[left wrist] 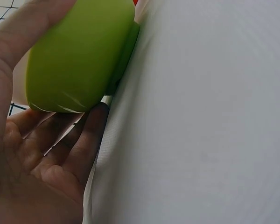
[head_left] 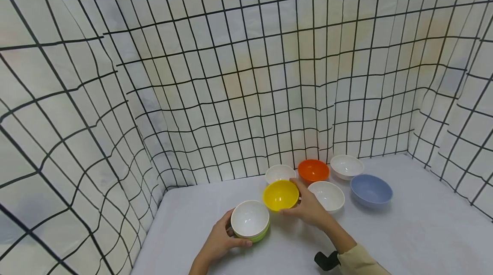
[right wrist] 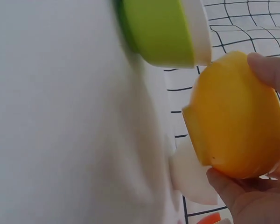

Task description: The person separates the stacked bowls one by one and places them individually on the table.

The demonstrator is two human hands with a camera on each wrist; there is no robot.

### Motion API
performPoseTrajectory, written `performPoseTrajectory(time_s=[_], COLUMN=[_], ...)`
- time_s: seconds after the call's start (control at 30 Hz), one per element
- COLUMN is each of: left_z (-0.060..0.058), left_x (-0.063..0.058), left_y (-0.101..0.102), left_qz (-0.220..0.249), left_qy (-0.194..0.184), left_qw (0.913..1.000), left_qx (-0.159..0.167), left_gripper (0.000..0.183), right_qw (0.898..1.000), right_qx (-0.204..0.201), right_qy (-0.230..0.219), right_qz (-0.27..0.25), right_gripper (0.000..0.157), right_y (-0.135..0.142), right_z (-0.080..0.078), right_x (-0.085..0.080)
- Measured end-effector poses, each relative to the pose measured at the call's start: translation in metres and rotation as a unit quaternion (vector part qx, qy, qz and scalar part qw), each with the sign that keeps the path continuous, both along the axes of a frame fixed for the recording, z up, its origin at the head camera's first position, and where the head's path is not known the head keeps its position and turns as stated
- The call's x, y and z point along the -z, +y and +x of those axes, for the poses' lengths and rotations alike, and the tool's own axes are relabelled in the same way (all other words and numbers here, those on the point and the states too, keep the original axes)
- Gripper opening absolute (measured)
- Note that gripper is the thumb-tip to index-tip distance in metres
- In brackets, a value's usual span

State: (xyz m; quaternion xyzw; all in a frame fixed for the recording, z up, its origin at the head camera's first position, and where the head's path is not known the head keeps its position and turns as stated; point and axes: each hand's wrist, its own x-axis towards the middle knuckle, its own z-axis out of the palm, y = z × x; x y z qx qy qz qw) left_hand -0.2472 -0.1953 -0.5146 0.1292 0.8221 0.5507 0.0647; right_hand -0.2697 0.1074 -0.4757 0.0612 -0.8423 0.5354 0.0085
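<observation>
A white bowl [head_left: 250,218] sits nested inside a green bowl [head_left: 261,236] on the table, its white rim standing above the green one. My left hand [head_left: 218,241] holds the green bowl from its left side, thumb at the near side and fingers around the far side. In the left wrist view the green bowl's foot [left wrist: 126,58] meets the white cloth. Just right of that stack, my right hand [head_left: 310,210] grips a yellow bowl [head_left: 280,196] by its right side. The right wrist view shows the yellow bowl [right wrist: 238,116] lifted off the cloth and tilted.
Behind the yellow bowl stand a white bowl [head_left: 279,173], an orange bowl [head_left: 313,171] and another white bowl [head_left: 346,166]. A third white bowl [head_left: 327,196] and a blue bowl [head_left: 371,190] lie to the right. Grid-patterned curtains [head_left: 246,74] enclose the white table [head_left: 423,232].
</observation>
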Motion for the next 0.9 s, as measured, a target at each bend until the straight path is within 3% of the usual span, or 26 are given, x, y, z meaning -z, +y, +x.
performPoseTrajectory(time_s=[0.23,0.7,0.9], left_z=[0.001,0.001,0.001], left_x=[-0.001,-0.001,-0.002], left_y=[0.000,0.000,-0.001], left_qz=[-0.009,-0.003,0.001], left_qy=[0.003,0.000,-0.001], left_qw=[0.9999,1.0000,1.0000], left_qx=[-0.004,0.002,0.002], left_gripper=[0.109,0.108,0.107], right_qw=[1.000,1.000,1.000], right_qx=[0.015,-0.003,-0.010], right_qy=[0.001,0.011,-0.018], right_qz=[0.013,0.008,0.021], right_gripper=[0.115,0.117,0.115], right_y=[0.000,-0.004,0.000], right_z=[0.006,0.006,0.007], right_x=[0.009,0.024,0.020])
